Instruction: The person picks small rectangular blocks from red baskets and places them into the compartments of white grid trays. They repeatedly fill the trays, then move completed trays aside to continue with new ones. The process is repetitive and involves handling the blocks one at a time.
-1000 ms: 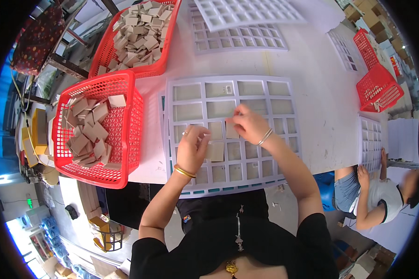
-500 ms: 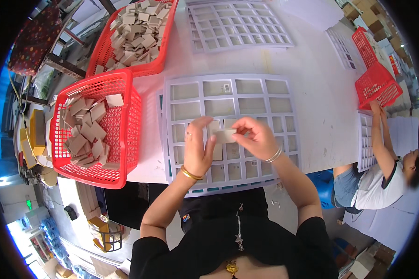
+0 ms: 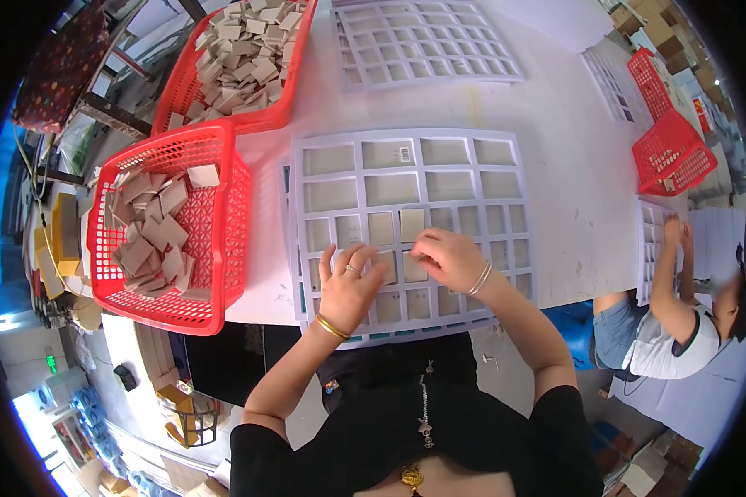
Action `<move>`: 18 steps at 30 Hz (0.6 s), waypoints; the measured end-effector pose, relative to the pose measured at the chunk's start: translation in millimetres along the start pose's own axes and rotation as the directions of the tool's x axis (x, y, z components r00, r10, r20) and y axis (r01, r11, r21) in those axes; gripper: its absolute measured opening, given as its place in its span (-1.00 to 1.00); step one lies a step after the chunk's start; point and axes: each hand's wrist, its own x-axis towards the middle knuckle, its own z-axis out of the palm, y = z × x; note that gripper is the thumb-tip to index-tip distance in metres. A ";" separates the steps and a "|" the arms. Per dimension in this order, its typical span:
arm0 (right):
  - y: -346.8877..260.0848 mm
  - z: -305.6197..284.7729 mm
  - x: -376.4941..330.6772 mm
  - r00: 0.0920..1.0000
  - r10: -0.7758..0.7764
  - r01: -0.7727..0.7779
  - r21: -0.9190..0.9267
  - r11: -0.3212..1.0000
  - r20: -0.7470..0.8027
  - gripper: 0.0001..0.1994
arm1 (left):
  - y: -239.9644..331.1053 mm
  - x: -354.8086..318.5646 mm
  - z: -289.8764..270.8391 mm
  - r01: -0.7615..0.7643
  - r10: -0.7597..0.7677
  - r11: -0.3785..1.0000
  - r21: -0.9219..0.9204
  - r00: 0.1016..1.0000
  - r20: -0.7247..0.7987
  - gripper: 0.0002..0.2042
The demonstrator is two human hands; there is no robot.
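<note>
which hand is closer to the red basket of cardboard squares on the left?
Left. The left hand lies flat on the white grid tray, a short way to the right of the red basket. The right hand rests farther right on the same tray.

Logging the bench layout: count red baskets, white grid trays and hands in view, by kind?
Red baskets: 4 (nearest, one behind it, two at far right)
White grid trays: 4 (worked tray, far tray, two partly seen at right)
Hands: 4 (left hand, right hand, co-worker's two)
Total: 12
</note>
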 end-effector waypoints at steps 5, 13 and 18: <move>-0.8 1.8 -2.0 0.993 -0.107 0.090 -0.243 0.966 -0.057 -0.83 | -1.0 2.4 0.0 -0.007 0.007 1.000 0.002 1.000 0.009 -0.72; 8.5 4.3 8.2 0.980 -0.161 0.103 -0.393 0.914 -0.119 -0.78 | -5.7 -3.3 -9.1 -0.114 0.103 0.987 0.111 0.990 0.098 -0.77; -6.1 -1.4 11.2 0.982 -0.176 0.119 -0.499 0.858 -0.067 -0.79 | -7.2 5.4 -72.7 -0.137 0.137 0.991 -0.002 0.991 0.014 -0.77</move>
